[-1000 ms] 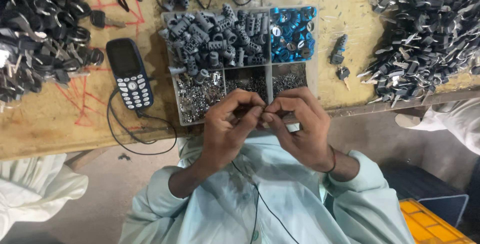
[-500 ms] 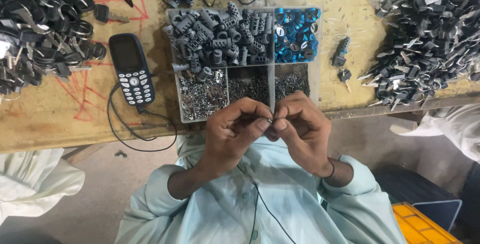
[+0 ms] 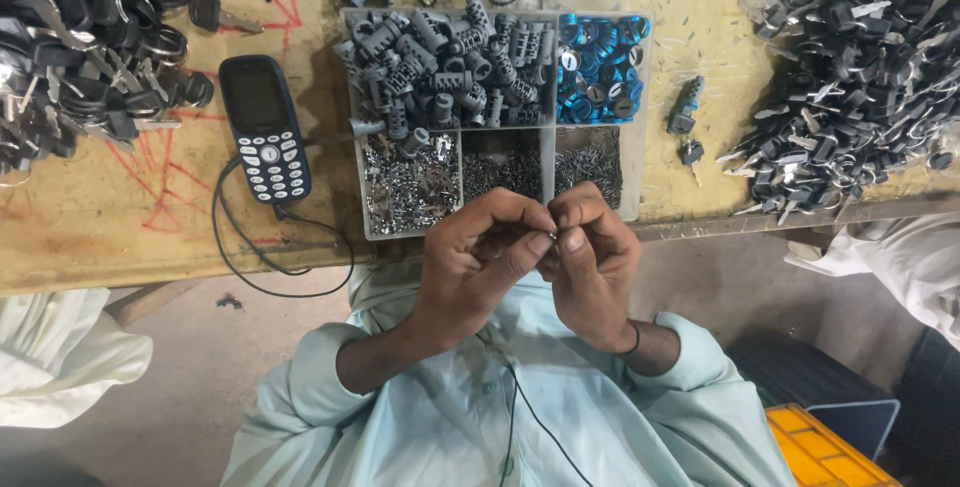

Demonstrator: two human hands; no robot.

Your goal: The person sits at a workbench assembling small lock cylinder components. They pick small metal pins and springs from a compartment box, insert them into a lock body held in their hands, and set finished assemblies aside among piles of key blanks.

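My left hand (image 3: 478, 259) and my right hand (image 3: 592, 255) meet fingertip to fingertip just in front of the table edge, above my pale green shirt. Together they pinch a tiny metal part (image 3: 552, 237), mostly hidden by the fingers. Directly beyond them sits a clear divided tray (image 3: 352, 127). Its back compartments hold grey lock cylinders (image 3: 440, 62) and blue round caps (image 3: 600, 67). Its front compartments hold small shiny metal pieces (image 3: 410, 182).
A dark keypad phone (image 3: 264, 127) with a black cable lies left of the tray on the wooden table (image 3: 120, 227). Heaps of black-headed keys lie at the far left (image 3: 70, 57) and far right (image 3: 850, 77). A yellow crate (image 3: 830, 452) stands at lower right.
Both hands stay pressed together over the small part, with the fingers shifting slightly. The view has drifted a little.
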